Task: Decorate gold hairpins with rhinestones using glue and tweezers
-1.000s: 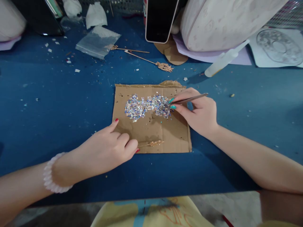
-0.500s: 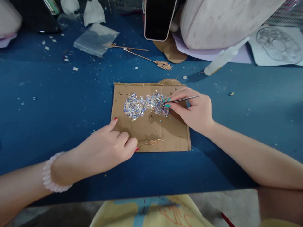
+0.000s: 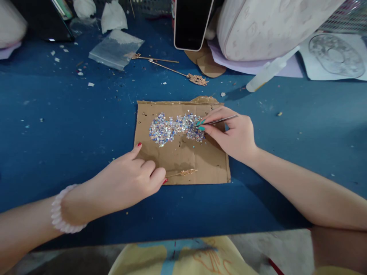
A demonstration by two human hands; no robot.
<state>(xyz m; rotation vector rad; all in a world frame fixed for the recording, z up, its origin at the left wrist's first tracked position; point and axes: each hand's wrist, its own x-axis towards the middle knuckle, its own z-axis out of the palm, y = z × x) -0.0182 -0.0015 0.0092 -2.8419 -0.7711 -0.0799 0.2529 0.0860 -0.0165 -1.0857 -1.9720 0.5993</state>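
A brown cardboard sheet (image 3: 200,164) lies on the blue table (image 3: 71,122). A heap of small shiny sequins (image 3: 174,128) covers its upper half. My right hand (image 3: 232,133) grips metal tweezers (image 3: 219,121), their tips at the heap's right edge. My left hand (image 3: 129,181) rests on the sheet's lower left corner and pinches the stem of a gold hair stick (image 3: 183,173), whose ornate end lies on the cardboard. The index finger is stretched out onto the sheet.
Two more gold hair sticks (image 3: 183,74) lie beyond the cardboard, beside a clear plastic bag (image 3: 114,49). A phone (image 3: 192,23), a pale bag (image 3: 266,26), a white glue bottle (image 3: 269,70) and papers (image 3: 335,59) crowd the far edge. Scraps speckle the table.
My right hand has moved slightly left with the tweezers, deeper into the sequin heap. My left hand has stayed put.
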